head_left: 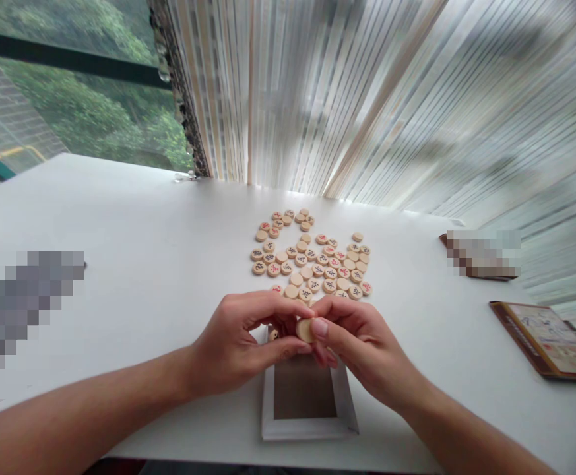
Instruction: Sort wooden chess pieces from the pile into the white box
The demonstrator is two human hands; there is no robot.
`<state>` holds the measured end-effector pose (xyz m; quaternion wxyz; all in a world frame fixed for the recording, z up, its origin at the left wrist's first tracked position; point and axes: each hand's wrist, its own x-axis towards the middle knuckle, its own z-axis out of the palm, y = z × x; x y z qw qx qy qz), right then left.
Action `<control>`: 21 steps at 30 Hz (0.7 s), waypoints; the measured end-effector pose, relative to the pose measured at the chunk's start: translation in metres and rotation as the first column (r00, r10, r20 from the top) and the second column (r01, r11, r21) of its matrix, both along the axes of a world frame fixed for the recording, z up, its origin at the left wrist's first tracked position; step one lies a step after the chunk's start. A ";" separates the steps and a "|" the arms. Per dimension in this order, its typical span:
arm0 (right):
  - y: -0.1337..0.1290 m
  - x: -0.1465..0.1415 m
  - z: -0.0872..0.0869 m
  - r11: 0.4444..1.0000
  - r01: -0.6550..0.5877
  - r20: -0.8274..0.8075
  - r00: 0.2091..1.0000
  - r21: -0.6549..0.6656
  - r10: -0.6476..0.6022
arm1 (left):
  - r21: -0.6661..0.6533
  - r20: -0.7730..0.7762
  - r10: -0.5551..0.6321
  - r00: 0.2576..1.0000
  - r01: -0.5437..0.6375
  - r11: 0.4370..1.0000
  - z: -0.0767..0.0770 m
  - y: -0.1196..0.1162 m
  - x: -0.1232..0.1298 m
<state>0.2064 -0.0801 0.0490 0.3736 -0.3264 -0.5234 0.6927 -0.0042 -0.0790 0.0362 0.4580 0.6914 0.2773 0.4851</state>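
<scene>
Between my two hands is a round wooden xiangqi piece (pixel 304 330), its blank side toward me. The fingertips of my left hand (pixel 248 333) close on its left side. My right hand (pixel 352 333) pinches its right edge with thumb and fingers. Just below lies an open shallow box (pixel 310 427) with white walls and a brown bottom; another piece (pixel 274 335) shows near its far left corner, partly hidden by my left hand. Beyond my hands many xiangqi pieces (pixel 318 270) are spread flat, some with red or black characters up, others blank side up.
On the white table (pixel 159 264), a brown picture-covered box or lid (pixel 549 336) lies at the right, with another brown item (pixel 480 260), partly blurred out, behind it. A pixelated grey object (pixel 20 303) is at the left. A striped curtain (pixel 288 99) and a window border the far edge.
</scene>
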 end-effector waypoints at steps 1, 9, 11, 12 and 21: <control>0.000 0.001 -0.001 1.000 -0.003 -0.009 1.000 -0.009 0.003 | -0.017 0.013 0.004 1.000 -0.004 1.000 0.000 0.000 0.000; 0.000 -0.002 0.004 0.999 0.023 0.027 0.999 -0.025 -0.023 | -0.048 0.034 0.014 0.999 -0.012 0.999 -0.001 0.000 0.001; 0.000 -0.004 0.006 0.999 0.035 0.039 0.999 -0.033 -0.034 | -0.009 0.016 0.013 1.000 -0.013 1.000 -0.002 0.000 0.000; 0.000 -0.006 0.007 0.999 0.040 0.049 0.998 -0.034 -0.039 | 0.010 0.005 0.015 1.000 -0.015 1.000 -0.002 0.000 0.000; 0.000 -0.006 0.009 0.999 0.045 0.063 0.997 -0.019 -0.043 | 0.087 -0.023 0.006 1.000 -0.004 0.996 -0.003 0.001 0.000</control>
